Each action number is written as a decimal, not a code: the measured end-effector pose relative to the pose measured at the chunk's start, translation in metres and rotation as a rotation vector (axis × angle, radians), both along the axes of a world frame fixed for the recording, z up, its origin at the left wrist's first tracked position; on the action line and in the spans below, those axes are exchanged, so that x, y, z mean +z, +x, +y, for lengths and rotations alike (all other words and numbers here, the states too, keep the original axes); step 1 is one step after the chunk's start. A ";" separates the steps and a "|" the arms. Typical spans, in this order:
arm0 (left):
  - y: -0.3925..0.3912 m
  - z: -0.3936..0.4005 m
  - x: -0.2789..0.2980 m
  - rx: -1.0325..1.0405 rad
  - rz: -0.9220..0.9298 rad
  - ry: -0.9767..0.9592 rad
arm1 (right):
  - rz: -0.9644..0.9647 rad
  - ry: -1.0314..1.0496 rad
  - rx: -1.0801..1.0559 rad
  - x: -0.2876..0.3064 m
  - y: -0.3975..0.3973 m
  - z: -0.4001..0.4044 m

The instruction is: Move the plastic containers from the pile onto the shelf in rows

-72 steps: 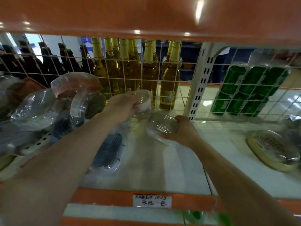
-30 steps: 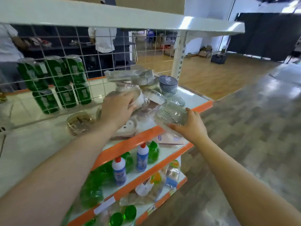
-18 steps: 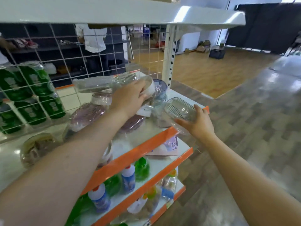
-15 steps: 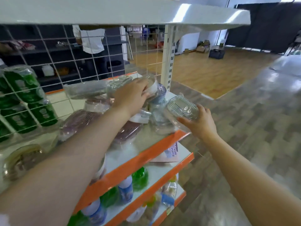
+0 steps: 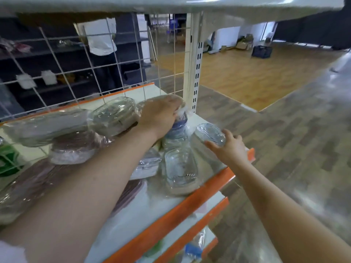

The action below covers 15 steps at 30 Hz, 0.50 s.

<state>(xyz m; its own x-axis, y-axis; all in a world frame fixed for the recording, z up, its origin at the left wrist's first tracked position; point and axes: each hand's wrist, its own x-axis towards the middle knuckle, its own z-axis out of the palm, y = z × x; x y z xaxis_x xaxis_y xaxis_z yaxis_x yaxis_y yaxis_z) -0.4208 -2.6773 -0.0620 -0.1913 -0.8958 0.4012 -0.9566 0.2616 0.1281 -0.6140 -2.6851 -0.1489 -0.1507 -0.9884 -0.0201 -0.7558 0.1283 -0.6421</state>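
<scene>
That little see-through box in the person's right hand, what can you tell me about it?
The clear container is a small, shallow plastic box with rounded corners and faint ribs that catch the light. It looks empty. It is tilted, its broad face turned up toward the camera. The right hand holds it from below and behind, fingers curled round its near edge. It sits at the right end of the shelf, just right of a stack of wrapped containers; whether it touches the shelf or the stack is unclear.

I can read no words, numbers or brand names anywhere; the green pack (image 5: pixel 7 160) at my far left shows only a white pattern, too blurred to make out as lettering.
</scene>
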 end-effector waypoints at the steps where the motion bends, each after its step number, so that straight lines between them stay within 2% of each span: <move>1: -0.002 -0.006 -0.003 0.007 0.011 0.016 | -0.008 0.023 0.019 -0.004 -0.001 -0.007; 8: -0.013 -0.039 -0.016 0.183 -0.099 0.110 | 0.030 0.077 0.200 -0.015 -0.012 -0.042; 15: -0.022 -0.050 -0.013 0.234 -0.090 0.154 | 0.126 -0.029 0.316 -0.013 -0.021 -0.055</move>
